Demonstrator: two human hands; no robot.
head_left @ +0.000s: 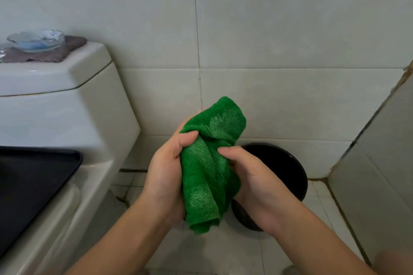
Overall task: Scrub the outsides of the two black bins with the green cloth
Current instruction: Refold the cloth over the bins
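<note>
Green cloth (210,163) is bunched between both hands, held above the round black bin (288,169) on the floor tiles. Left hand (166,174) grips its left fold, thumb curled over; right hand (257,183) pinches the other side. I judge the step as gathering a firm pad: fold tight before pressing on the bin wall. Bin interior reads dark; contents indiscernible. A second black bin (33,192) sits on the toilet (67,118); glass dish (36,40) on the cistern.

Home bathroom: toilet cistern (55,78) at frame left, tiled wall (268,29), tiled floor (223,250), soap dish (36,40) upper left.
</note>
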